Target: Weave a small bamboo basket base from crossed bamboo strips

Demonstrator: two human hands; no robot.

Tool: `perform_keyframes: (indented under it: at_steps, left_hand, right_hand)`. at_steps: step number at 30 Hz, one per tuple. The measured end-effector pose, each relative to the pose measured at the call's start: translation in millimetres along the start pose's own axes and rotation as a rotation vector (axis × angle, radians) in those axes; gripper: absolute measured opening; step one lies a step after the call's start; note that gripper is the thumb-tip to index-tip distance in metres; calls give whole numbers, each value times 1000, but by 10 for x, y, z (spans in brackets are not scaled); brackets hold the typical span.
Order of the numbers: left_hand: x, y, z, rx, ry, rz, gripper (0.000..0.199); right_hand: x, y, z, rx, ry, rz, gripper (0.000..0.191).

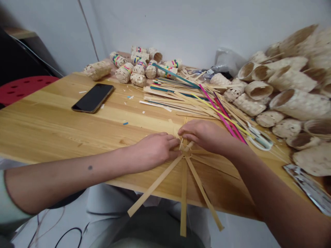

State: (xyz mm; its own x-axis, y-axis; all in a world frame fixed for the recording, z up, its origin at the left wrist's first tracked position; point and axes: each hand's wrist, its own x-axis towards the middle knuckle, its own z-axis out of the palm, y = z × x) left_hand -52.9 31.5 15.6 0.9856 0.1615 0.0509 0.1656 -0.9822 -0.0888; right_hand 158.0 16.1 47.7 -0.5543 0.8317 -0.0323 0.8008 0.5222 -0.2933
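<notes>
Flat pale bamboo strips (183, 193) cross in a star near the table's front edge, with a small woven ring at their centre. Several strip ends fan out toward me and hang past the edge. From the left, my left hand (159, 148) is closed on the strips beside the centre, its fingertips pressed together. My right hand (204, 135) curls over the far side of the crossing, its fingers bent round a thin strip. Both hands partly hide the weave, so the exact grip of each fingertip is hard to see.
Behind my hands lies a heap of loose strips (178, 98), some pink, blue and yellow. Small woven cylinders with coloured bands (124, 72) stand at the back; plain woven tubes (297, 98) pile up at right. A black phone (93, 97) lies at left on the wooden table (51, 131).
</notes>
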Motion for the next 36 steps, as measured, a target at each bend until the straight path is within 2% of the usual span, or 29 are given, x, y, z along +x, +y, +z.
perform_keyframes:
  at_steps: [2, 5, 8, 12, 15, 21, 24, 26, 31, 36]
  left_hand:
    - [6, -2, -10, -12, -5, -18, 34]
    - [13, -2, -22, -41, -19, -40, 37]
    - [8, -2, -13, -33, -29, -24, 38]
    - [-16, -4, 19, -15, -17, -11, 36]
    - [-37, -14, 35, -39, -5, -4, 34]
    - [-61, -112, 53, -261, 122, -29, 28]
    - [-44, -167, 82, -376, 244, -62, 28]
    - [-22, -177, 102, -406, 283, -93, 26]
    - [32, -127, 136, -350, 139, -151, 31]
    - [39, -98, 146, -263, 107, -127, 33]
  right_hand:
    - [-33, 56, 79, -40, -4, -73, 23]
    - [-68, 67, 178, -116, 60, -127, 23]
    - [-88, 23, 222, -231, 101, -113, 20]
    - [-112, -20, 250, -334, 84, -50, 14]
    - [-130, -16, 290, -244, 61, 53, 13]
    - [-164, 12, 352, 182, 94, 180, 13]
    - [-172, 13, 351, 230, 91, 195, 11]
    - [-171, 4, 346, 221, 92, 209, 11]
    - [-170, -44, 340, 140, 81, 256, 14]
    - [-192, -68, 345, 82, 78, 276, 13]
